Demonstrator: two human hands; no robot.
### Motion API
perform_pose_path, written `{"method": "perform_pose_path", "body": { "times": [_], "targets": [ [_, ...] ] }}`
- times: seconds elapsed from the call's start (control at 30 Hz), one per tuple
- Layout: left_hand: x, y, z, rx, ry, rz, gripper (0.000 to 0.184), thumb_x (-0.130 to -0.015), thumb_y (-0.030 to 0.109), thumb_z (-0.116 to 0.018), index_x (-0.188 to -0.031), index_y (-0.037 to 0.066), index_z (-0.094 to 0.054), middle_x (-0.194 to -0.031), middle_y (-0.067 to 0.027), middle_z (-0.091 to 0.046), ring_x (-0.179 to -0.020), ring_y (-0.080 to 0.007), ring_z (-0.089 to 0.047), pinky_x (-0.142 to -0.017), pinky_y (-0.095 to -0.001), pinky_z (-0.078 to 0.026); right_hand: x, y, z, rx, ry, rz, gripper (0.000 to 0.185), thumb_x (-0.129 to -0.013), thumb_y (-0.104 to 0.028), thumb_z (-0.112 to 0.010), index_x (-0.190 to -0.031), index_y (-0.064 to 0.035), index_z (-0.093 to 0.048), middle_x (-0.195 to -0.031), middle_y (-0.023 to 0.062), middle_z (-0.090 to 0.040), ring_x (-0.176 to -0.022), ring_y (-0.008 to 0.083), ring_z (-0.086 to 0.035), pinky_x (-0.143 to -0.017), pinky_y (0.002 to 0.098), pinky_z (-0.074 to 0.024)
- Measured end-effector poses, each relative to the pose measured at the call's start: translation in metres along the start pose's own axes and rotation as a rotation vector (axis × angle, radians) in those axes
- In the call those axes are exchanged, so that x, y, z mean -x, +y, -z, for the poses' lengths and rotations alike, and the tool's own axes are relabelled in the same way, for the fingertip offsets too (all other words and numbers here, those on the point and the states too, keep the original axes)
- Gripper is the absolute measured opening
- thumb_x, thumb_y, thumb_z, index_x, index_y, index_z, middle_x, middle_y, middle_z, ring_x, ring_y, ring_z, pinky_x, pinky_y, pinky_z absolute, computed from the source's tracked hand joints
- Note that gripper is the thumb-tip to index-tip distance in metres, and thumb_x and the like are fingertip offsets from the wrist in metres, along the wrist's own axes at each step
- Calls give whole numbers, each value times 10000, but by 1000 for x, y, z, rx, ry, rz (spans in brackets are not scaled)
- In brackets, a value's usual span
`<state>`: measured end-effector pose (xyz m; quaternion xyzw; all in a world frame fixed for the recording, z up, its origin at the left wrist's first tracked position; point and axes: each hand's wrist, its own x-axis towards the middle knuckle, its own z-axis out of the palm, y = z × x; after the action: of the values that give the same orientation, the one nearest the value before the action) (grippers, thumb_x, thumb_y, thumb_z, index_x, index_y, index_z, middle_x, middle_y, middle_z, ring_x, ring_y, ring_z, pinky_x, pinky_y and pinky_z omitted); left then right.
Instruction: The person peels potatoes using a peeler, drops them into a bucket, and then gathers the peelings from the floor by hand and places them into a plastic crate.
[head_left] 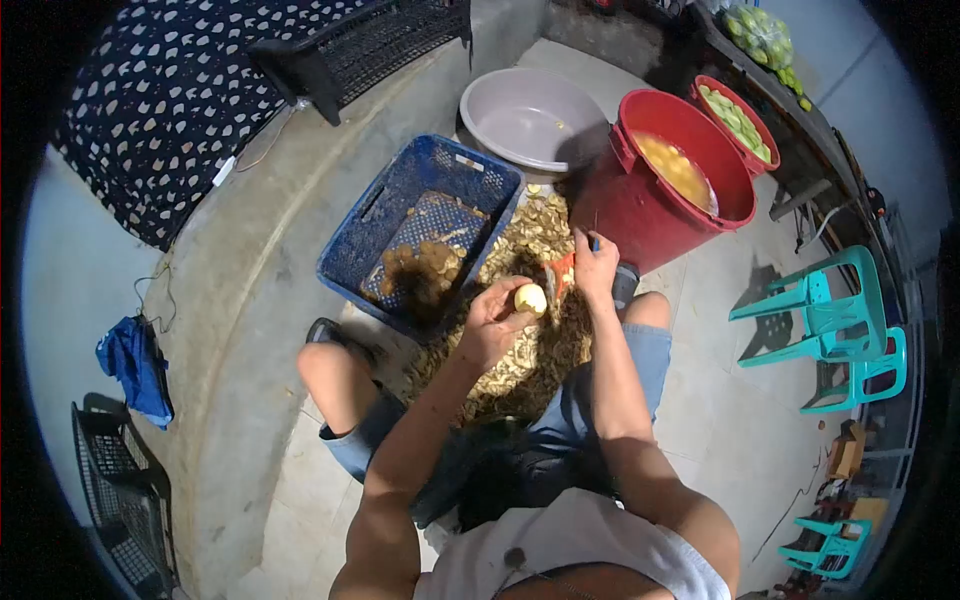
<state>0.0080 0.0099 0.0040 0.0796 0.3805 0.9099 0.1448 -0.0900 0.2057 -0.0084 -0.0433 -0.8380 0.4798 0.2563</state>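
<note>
My left hand (494, 318) is closed around a round, pale yellow, partly peeled piece of produce (530, 299) that looks like a potato, with some brown near its lower edge. To its right, my right hand (597, 265) is closed on a small tool with a blue handle (596, 243); its working end cannot be made out. Just left of that hand shows an orange and silver thing (560, 275), partly hidden. Both hands are above a heap of brown and yellowish peelings (518, 372) on the floor between my legs.
A blue crate (350, 225) holds some brown produce. Behind are a grey basin (510, 120), a red bucket (630, 200) with yellow pieces in liquid, and a red tub (765, 160) with green pieces. Green stools (840, 300) stand right; black crates (120, 490) lie left.
</note>
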Motion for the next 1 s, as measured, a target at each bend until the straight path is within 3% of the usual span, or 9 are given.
{"method": "perform_pose_path", "body": {
  "times": [0.1, 0.27, 0.37, 0.5, 0.57, 0.7, 0.77, 0.8, 1.0],
  "targets": [
    [-1, -7, 7, -26, 40, -39, 417, -819, -55, -662, -1204, 0, -511, -1132, -78, -567, -1027, -171, -576, -903, -315, -495, 17, -37, 5, 67, -90, 89, 303, -833, -274, -603, -763, 20, -622, -589, 212, -546, -500, 257, -500, -551, 416, -426],
    [5, -4, -7, 64, 70, 37, 374, -833, -69, -636, -1182, -1, -521, -1096, -75, -589, -1011, -169, -586, -915, -314, -486, 2, -2, 4, 66, -77, -87, 304, -834, -307, -603, -877, -13, -668, -621, 209, -573, -529, 314, -523, -584, 388, -453],
    [-3, -12, 10, 88, 48, -26, 371, -842, -74, -614, -1193, -2, -517, -1084, -74, -593, -1013, -172, -587, -923, -311, -484, 15, -31, 5, -13, -91, 64, 311, -829, -301, -609, -886, -1, -666, -609, 199, -571, -533, 303, -549, -574, 389, -448],
    [0, -1, -3, 106, 44, 23, 354, -834, -96, -589, -1169, -9, -514, -1065, -84, -592, -998, -182, -588, -898, -316, -485, 6, -10, 4, 197, -100, -70, 302, -817, -275, -611, -967, -24, -687, -633, 195, -593, -545, 267, -578, -567, 388, -449],
    [-2, 4, -2, 148, 45, 23, 347, -830, -97, -589, -1158, -15, -512, -1070, -92, -585, -997, -188, -589, -907, -325, -484, 6, -14, 2, 95, -98, -124, 285, -809, -271, -610, -923, -20, -683, -658, 209, -602, -576, 308, -600, -588, 406, -461],
    [-1, -9, 6, 99, 12, -46, 342, -847, -60, -601, -1173, -14, -506, -1099, -91, -566, -1013, -190, -579, -936, -333, -475, 12, -18, 3, 140, -110, 81, 281, -825, -271, -606, -838, 5, -652, -648, 212, -595, -591, 299, -608, -590, 405, -457],
    [2, -1, -5, 49, 30, 47, 340, -852, -47, -608, -1174, -10, -505, -1117, -93, -554, -1031, -187, -568, -936, -334, -473, 2, 11, 0, 292, -81, -69, 283, -830, -269, -609, -841, 10, -654, -608, 192, -558, -537, 229, -558, -557, 381, -435],
    [4, 0, -10, 76, 27, 23, 361, -857, -37, -612, -1199, -10, -502, -1140, -97, -545, -1047, -187, -560, -937, -332, -471, 1, 15, -3, 47, -64, -138, 293, -841, -262, -613, -819, 29, -638, -573, 164, -520, -519, 165, -493, -535, 364, -415],
    [2, 0, -3, 53, 6, -5, 396, -845, -36, -642, -1220, -18, -515, -1121, -100, -574, -1041, -190, -577, -901, -326, -492, 3, -8, 8, 46, -17, -40, 296, -854, -237, -615, -770, 48, -609, -542, 112, -467, -555, 89, -426, -517, 341, -399]
  ]
}}
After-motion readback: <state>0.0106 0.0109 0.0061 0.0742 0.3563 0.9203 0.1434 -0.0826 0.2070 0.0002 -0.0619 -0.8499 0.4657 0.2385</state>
